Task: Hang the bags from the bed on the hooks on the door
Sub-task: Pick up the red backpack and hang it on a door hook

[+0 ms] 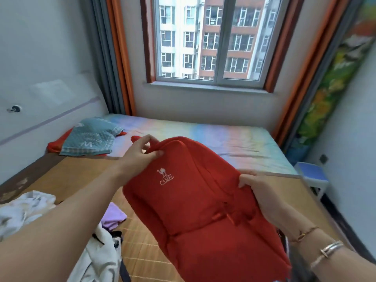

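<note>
A red backpack [203, 204] with a white camel logo hangs in the air above the bed [223, 137], held by both hands. My left hand [140, 154] pinches its top edge beside the carry loop. My right hand [256, 188] grips the bag's right side. A white bag [101, 255] with black clips lies on the bamboo mat at the lower left. Neither the door nor its hooks are in view.
A teal pillow [89, 139] on red cloth lies at the bed's head. A purple cloth [114, 217] and a crumpled white sheet [22, 210] lie on the mat. A blue stool [311, 176] stands right of the bed, under the window [211, 39].
</note>
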`<action>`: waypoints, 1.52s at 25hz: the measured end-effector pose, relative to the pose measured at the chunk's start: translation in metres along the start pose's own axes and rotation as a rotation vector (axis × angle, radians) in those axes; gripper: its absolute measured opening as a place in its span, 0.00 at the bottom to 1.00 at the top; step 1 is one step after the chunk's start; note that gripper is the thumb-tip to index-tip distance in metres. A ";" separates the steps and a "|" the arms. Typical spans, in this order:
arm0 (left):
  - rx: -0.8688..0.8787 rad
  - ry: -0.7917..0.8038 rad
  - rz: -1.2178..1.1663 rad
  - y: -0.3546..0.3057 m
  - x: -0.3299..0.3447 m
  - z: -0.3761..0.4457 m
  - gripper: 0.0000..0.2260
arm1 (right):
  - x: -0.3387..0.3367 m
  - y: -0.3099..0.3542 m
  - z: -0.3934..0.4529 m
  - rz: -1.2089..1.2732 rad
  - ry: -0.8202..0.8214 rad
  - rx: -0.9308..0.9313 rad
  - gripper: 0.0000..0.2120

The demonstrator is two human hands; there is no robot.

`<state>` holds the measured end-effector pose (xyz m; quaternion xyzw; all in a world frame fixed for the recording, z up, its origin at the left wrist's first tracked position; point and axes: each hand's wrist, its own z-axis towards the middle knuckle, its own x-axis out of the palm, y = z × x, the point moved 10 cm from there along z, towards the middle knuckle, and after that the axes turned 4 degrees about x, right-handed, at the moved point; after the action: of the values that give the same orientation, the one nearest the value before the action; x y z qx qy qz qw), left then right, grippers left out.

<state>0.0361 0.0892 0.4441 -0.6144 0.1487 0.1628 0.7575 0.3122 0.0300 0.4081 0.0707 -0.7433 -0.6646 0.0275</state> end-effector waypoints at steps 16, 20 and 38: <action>0.637 1.012 -0.344 -0.425 0.371 -0.232 0.13 | -0.282 0.047 -0.341 -0.465 -0.216 0.074 0.16; 0.710 1.201 -0.230 -0.506 0.498 -0.328 0.15 | -0.411 0.065 -0.510 -0.306 -0.802 0.005 0.07; 1.015 2.067 -0.672 -0.847 0.797 -0.844 0.09 | -0.590 0.105 -1.132 -0.415 -1.934 0.160 0.16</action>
<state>1.0978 -0.8484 0.6831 -0.0939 0.5661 -0.6906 0.4402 1.0411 -0.9896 0.6734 -0.3716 -0.4613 -0.3759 -0.7126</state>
